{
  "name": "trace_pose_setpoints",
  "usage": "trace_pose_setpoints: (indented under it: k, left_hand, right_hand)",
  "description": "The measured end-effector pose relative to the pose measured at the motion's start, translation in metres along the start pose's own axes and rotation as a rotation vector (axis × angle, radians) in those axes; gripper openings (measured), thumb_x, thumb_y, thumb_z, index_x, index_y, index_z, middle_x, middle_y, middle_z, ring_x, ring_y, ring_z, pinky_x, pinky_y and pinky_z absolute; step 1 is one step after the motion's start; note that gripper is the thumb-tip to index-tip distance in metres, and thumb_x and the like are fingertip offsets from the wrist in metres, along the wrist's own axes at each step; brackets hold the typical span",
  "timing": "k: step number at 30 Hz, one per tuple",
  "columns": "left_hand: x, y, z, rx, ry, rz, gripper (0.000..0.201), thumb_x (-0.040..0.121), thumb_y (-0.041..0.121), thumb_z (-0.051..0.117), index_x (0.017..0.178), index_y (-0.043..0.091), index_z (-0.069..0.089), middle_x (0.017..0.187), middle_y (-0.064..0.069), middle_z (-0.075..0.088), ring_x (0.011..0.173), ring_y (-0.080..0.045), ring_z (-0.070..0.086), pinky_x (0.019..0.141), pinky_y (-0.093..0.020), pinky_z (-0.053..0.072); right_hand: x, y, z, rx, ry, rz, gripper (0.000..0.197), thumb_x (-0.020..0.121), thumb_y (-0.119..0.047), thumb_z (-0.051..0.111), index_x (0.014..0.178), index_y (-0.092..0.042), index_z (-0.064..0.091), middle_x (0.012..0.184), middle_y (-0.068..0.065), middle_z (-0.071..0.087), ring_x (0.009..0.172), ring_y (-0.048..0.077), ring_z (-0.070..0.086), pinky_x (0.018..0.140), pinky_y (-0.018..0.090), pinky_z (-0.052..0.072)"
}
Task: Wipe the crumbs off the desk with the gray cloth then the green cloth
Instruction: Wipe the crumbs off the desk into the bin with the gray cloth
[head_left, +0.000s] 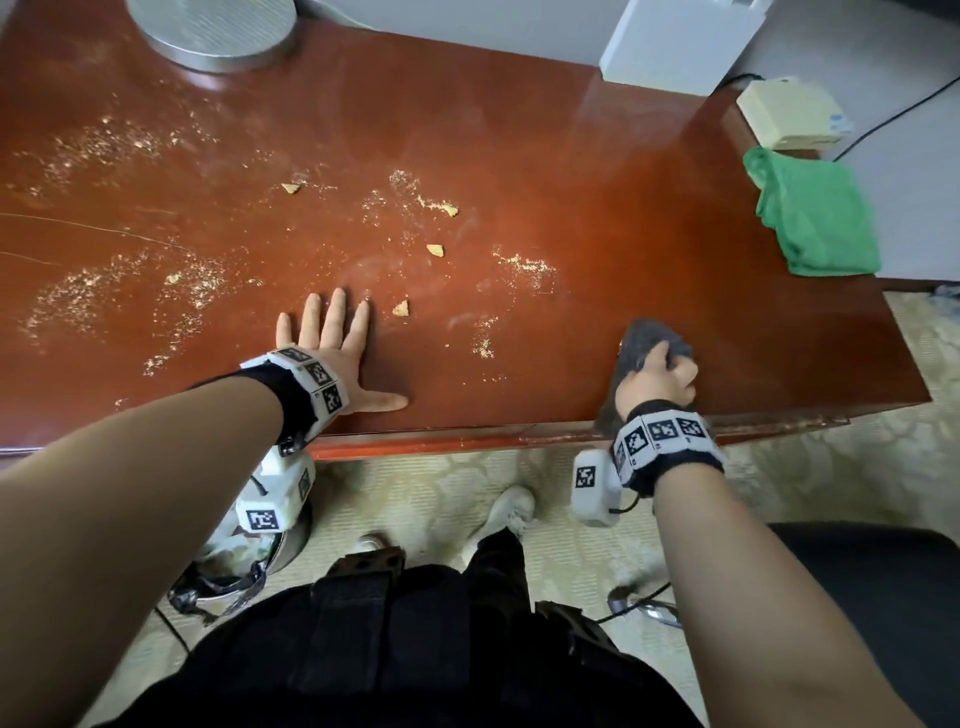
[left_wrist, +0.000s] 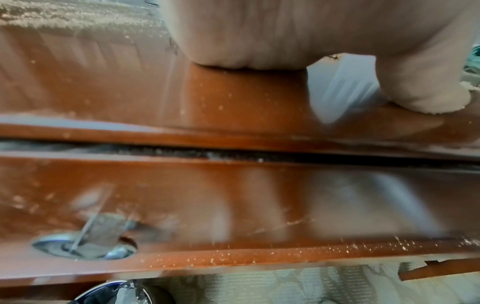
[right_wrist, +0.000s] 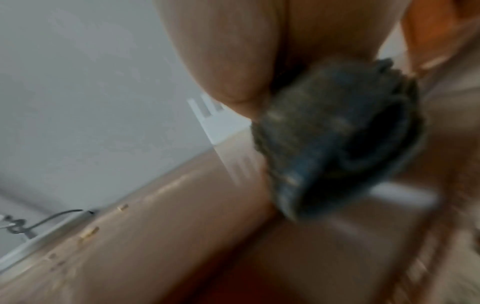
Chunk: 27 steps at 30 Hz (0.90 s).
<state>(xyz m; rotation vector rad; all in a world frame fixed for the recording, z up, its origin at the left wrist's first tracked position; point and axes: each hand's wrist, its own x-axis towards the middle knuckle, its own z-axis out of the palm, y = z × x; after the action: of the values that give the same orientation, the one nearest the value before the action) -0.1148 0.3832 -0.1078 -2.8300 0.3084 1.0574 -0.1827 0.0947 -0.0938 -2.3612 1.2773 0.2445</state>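
Observation:
The reddish-brown desk (head_left: 597, 218) carries scattered crumbs (head_left: 426, 202) across its left and middle, with a few bigger chips (head_left: 435, 250). My right hand (head_left: 662, 376) grips the bunched gray cloth (head_left: 644, 340) at the desk's front edge, right of centre; the blurred right wrist view shows the gray cloth (right_wrist: 335, 139) held between thumb and fingers. My left hand (head_left: 332, 343) lies flat on the desk, fingers straight and spread, near the front edge. The palm (left_wrist: 285, 30) presses the wood in the left wrist view. The green cloth (head_left: 815, 213) lies crumpled on the desk's right end.
A round metal base (head_left: 218, 31) stands at the back left. A white box (head_left: 680, 41) sits at the back right, and a pale yellow device (head_left: 789, 111) beyond the green cloth. Below the front edge are patterned carpet (head_left: 415, 499), my feet and a dark chair (head_left: 883, 597).

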Motion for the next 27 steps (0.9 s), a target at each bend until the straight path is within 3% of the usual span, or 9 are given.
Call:
trace_pose_setpoints:
  k: [2,4,8,11,14,17,21,23,27]
  left_hand:
    - [0.001,0.000,0.001,0.000,-0.001,0.004,0.123,0.064,0.086,0.042,0.141,0.025,-0.030,0.150,-0.003,-0.035,0.141,-0.027,-0.025,0.115,-0.051,-0.007]
    - [0.002,-0.001,0.001,-0.002,-0.002,0.006,0.124,0.063,0.086,0.044,0.142,0.025,-0.030,0.149,-0.003,-0.036,0.140,-0.027,-0.026,0.114,-0.051,-0.008]
    - [0.005,-0.002,0.001,-0.019,-0.018,0.009,0.126,0.062,0.085,0.048,0.141,0.026,-0.030,0.148,-0.002,-0.037,0.139,-0.028,-0.028,0.114,-0.052,-0.009]
    - [0.007,-0.001,0.001,-0.024,-0.032,0.006,0.127,0.061,0.084,0.050,0.141,0.027,-0.031,0.148,-0.002,-0.038,0.139,-0.027,-0.029,0.114,-0.052,-0.010]
    - [0.007,-0.002,0.000,-0.025,-0.031,-0.003,0.128,0.060,0.085,0.051,0.140,0.028,-0.032,0.148,-0.001,-0.038,0.139,-0.027,-0.029,0.113,-0.052,-0.010]
    - [0.008,-0.001,0.001,-0.030,-0.030,-0.011,0.129,0.058,0.086,0.050,0.139,0.030,-0.033,0.148,0.000,-0.037,0.139,-0.027,-0.028,0.113,-0.052,-0.010]
    - [0.011,-0.001,0.001,-0.035,-0.026,-0.025,0.130,0.057,0.087,0.050,0.139,0.030,-0.034,0.148,0.001,-0.039,0.139,-0.026,-0.030,0.114,-0.051,-0.011]
    - [0.011,-0.001,0.001,-0.039,-0.032,-0.028,0.130,0.057,0.087,0.050,0.138,0.030,-0.035,0.148,0.001,-0.038,0.138,-0.025,-0.030,0.113,-0.051,-0.012]
    - [0.010,0.001,0.001,-0.032,-0.033,-0.039,0.130,0.058,0.086,0.050,0.139,0.029,-0.034,0.148,0.001,-0.038,0.138,-0.026,-0.030,0.114,-0.051,-0.012]
  right_hand:
    - [-0.012,-0.006,0.016,-0.165,-0.037,-0.023,0.064,0.096,-0.012,0.040,0.150,-0.021,0.007,0.153,0.006,0.005,0.129,0.031,0.024,0.105,0.036,0.029]
    - [-0.031,-0.023,0.038,-0.250,-0.040,-0.245,0.066,0.094,-0.007,0.040,0.150,-0.019,0.006,0.153,0.007,0.004,0.128,0.030,0.024,0.105,0.033,0.030]
    - [-0.076,-0.056,0.067,-0.281,-0.207,-0.631,0.067,0.091,0.001,0.035,0.149,-0.019,0.008,0.153,0.007,0.004,0.129,0.029,0.021,0.109,0.032,0.028]
    - [-0.074,-0.063,0.057,-0.204,-0.276,-0.728,0.061,0.094,-0.001,0.035,0.149,-0.017,0.014,0.151,0.007,0.010,0.131,0.027,0.022,0.110,0.028,0.025]
    - [-0.035,-0.065,0.019,-0.039,-0.108,-0.672,0.055,0.095,-0.004,0.037,0.148,-0.013,0.022,0.149,0.011,0.017,0.135,0.027,0.023,0.112,0.027,0.020]
    - [0.025,-0.059,-0.014,0.084,0.043,-0.398,0.052,0.095,-0.008,0.040,0.145,-0.013,0.028,0.148,0.013,0.020,0.133,0.030,0.031,0.113,0.033,0.025]
    - [0.071,-0.059,-0.014,-0.189,-0.048,-0.022,0.069,0.091,-0.007,0.048,0.150,-0.020,0.014,0.151,0.013,0.012,0.132,0.033,0.026,0.109,0.044,0.027]
    - [0.062,-0.072,0.002,-0.246,-0.092,-0.122,0.068,0.092,-0.008,0.046,0.150,-0.022,0.012,0.151,0.008,0.011,0.131,0.031,0.024,0.108,0.043,0.025]
    - [0.018,-0.098,0.036,-0.369,-0.199,-0.667,0.064,0.092,-0.003,0.040,0.148,-0.021,0.016,0.150,0.004,0.013,0.128,0.029,0.025,0.105,0.032,0.030]
